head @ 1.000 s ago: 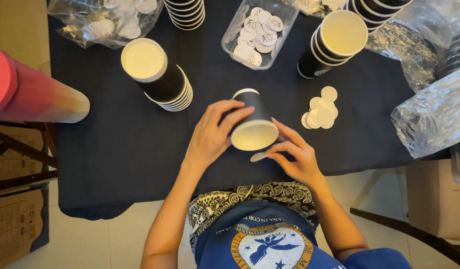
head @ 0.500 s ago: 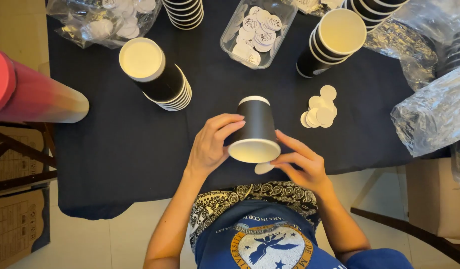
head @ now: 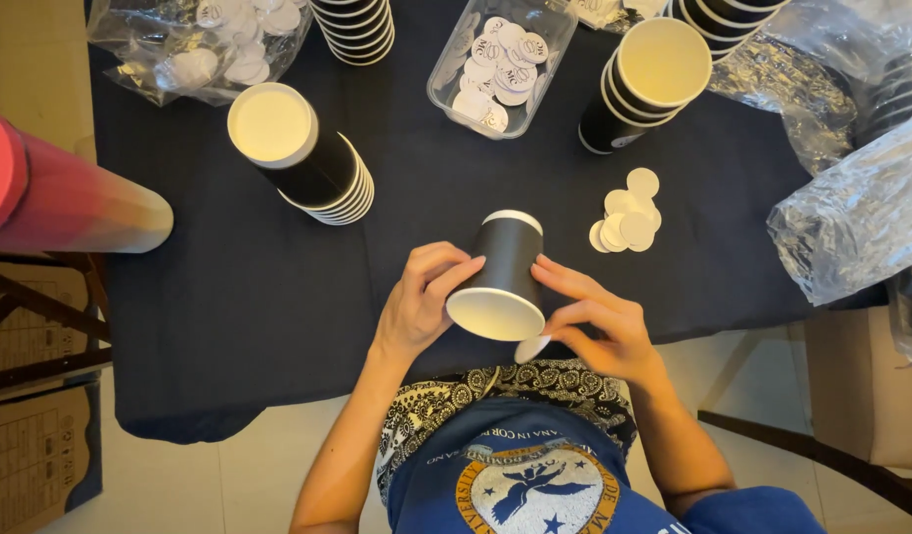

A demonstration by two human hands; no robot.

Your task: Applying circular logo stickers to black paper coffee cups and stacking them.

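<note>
Here, a black paper cup (head: 503,277) with a white inside lies tilted on its side at the near middle of the dark-clothed surface (head: 228,297), its open mouth turned toward the person and its base pointing far. The left hand (head: 423,302) curls round the cup's left wall, fingers closed against it. The right hand (head: 599,321) touches the cup's right wall with its outstretched fingers, while its thumb and a finger pinch a small white round sticker (head: 532,347) just below the cup's rim.

Just right of the cup, and apart from it, a loose heap of white round stickers (head: 629,213) lies on the surface. Far of that heap stands a nested stack of black cups (head: 649,84), mouth up. At the far middle a clear plastic tray (head: 500,61) holds more round stickers. To the left of the held cup a second stack of black cups (head: 303,153) leans on its side, white mouth showing. Another stack (head: 357,28) sits at the far edge, partly cut off by the frame. At the far left a clear plastic bag (head: 194,44) holds white discs. Crumpled clear plastic wrap (head: 851,222) lies at the right edge. A pink-to-cream tube (head: 60,208) lies at the left edge of the surface.
</note>
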